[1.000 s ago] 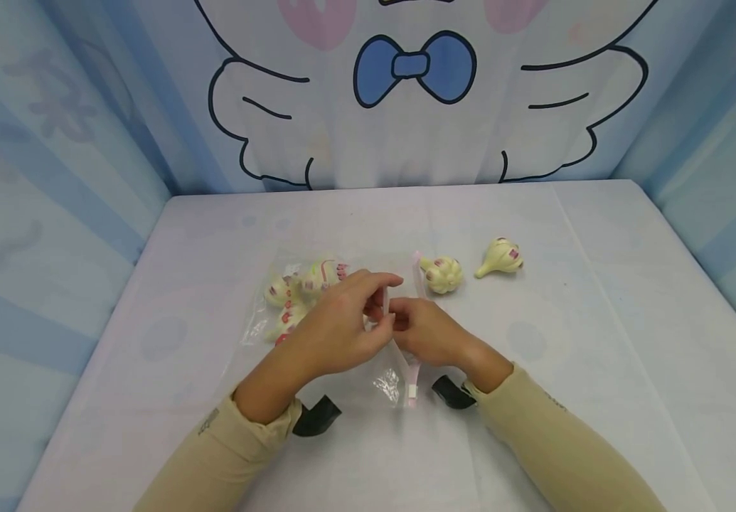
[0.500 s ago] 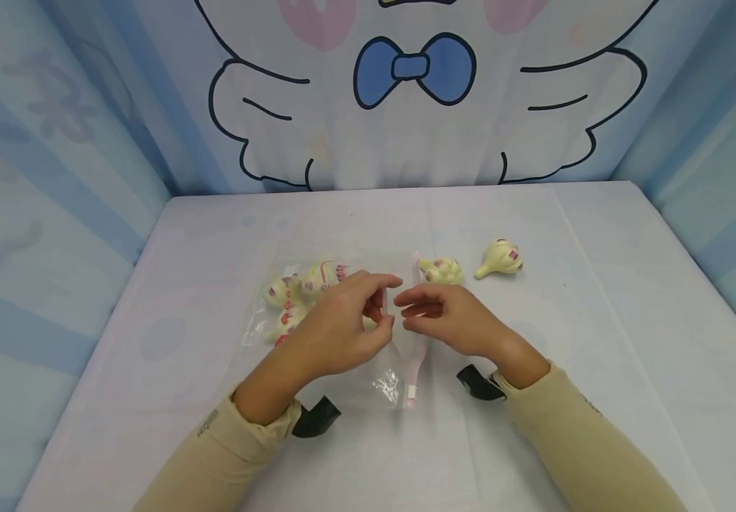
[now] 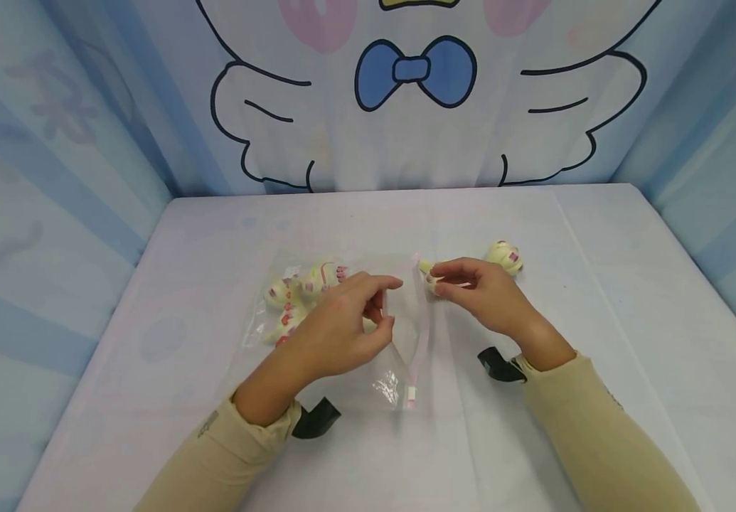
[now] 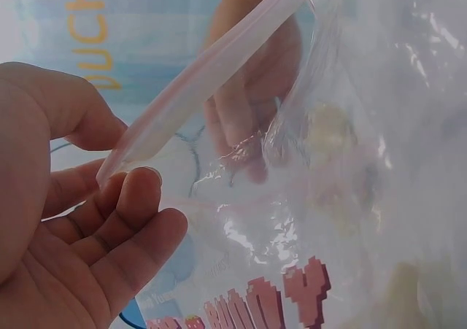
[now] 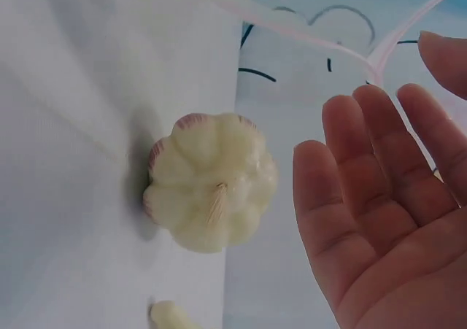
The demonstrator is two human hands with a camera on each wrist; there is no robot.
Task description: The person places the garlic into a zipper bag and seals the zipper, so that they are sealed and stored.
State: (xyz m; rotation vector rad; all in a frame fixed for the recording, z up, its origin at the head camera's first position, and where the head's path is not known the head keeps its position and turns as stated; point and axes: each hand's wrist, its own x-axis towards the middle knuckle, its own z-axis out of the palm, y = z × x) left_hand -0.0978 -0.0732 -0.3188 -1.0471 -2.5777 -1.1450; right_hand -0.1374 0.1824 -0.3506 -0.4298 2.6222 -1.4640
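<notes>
Fingers of left hand (image 3: 336,327) grip clear bag (image 3: 385,387) at gaping lip (image 4: 197,81); right hand (image 3: 486,295) relaxed, half-hiding garlic bulb (image 3: 427,268) just right of bag; pale pieces (image 3: 318,276) inside bag partly covered.

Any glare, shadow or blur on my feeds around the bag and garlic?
Head: a small glare patch on the bag's near side; left wrist: bright streaks across the plastic, pale yellow shapes behind it hazy; right wrist: garlic bulb fairly clear, soft shadow beside it.
</notes>
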